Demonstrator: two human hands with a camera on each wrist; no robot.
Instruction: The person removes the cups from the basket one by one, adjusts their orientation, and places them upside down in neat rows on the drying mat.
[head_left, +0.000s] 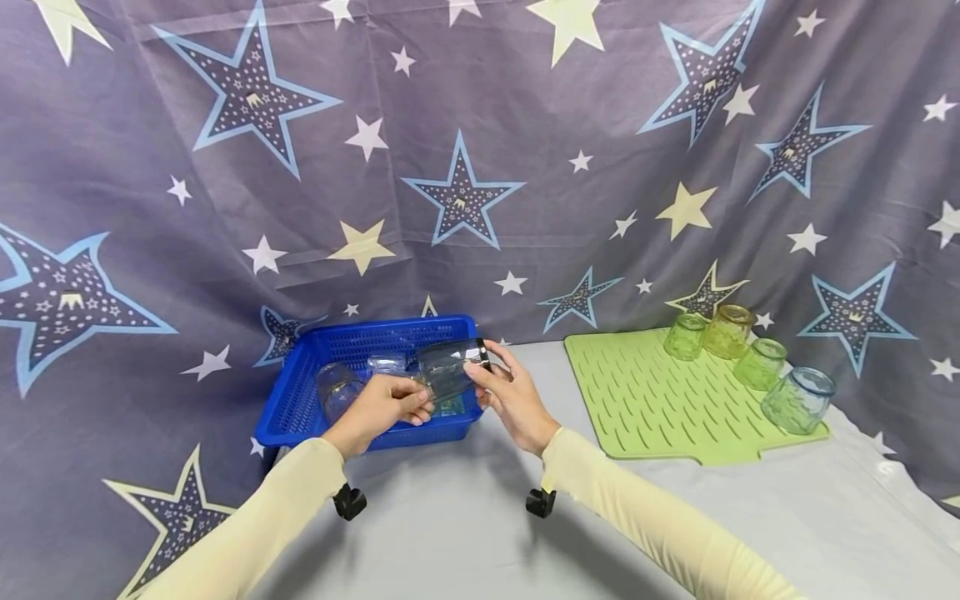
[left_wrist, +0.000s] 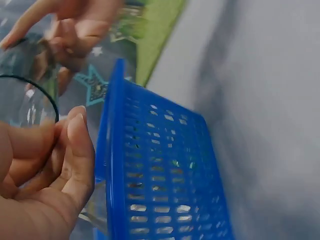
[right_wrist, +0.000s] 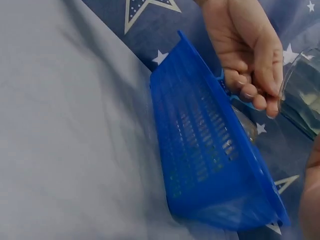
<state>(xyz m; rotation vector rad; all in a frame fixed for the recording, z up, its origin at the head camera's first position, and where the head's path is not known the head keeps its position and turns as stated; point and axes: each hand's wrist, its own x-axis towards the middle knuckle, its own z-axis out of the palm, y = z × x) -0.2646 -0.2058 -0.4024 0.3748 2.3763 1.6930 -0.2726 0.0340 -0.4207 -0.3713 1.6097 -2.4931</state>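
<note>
A clear drinking glass point(head_left: 442, 367) lies on its side in the air over the blue plastic basket point(head_left: 281, 408). My left hand point(head_left: 390, 407) pinches its rim between thumb and fingers, as the right wrist view also shows. Around the other, darker-looking end, my right hand point(head_left: 513, 396) grips the glass with thumb in front and fingers behind. Inside the basket sit more clear glassware point(head_left: 335, 385) at the left and another clear piece point(head_left: 386, 364) behind my left hand. Something greenish point(head_left: 450, 407) shows in the basket beneath the held glass, partly hidden by it.
To the right, a light green drying mat point(head_left: 637, 392) lies on the white-covered table point(head_left: 465, 533). Along its right side stand several tinted glasses, among them a green one point(head_left: 684, 337), a yellow one point(head_left: 727, 332) and a bluish one point(head_left: 797, 402). A star-patterned curtain point(head_left: 480, 275) hangs behind.
</note>
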